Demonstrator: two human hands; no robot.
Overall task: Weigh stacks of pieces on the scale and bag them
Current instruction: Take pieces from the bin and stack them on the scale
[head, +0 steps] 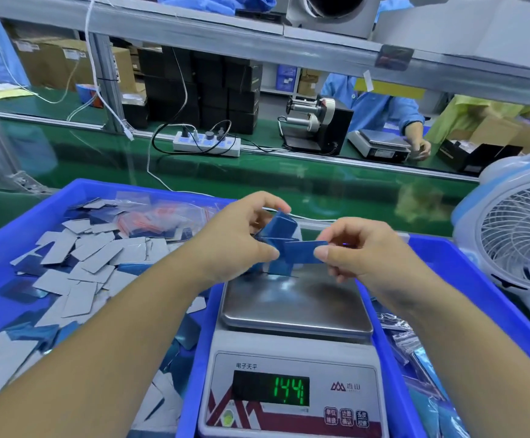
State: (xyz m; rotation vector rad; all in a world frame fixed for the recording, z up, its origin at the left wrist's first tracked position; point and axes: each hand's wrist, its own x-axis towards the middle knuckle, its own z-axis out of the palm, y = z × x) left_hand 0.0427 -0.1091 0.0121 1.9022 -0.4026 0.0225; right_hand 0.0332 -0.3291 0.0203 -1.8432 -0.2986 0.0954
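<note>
A digital scale with a steel pan stands in front of me; its green display reads 14.4. Above the pan's far edge my left hand grips a stack of blue pieces. My right hand pinches a single blue piece next to that stack. A few blue pieces lie on the far part of the pan under my hands. The blue tray on the left holds several loose grey and blue pieces and small clear zip bags.
A second blue tray on the right holds filled bags. A white desk fan stands at the right. Beyond runs a green conveyor with a power strip, black boxes, a label dispenser, and another person at a scale.
</note>
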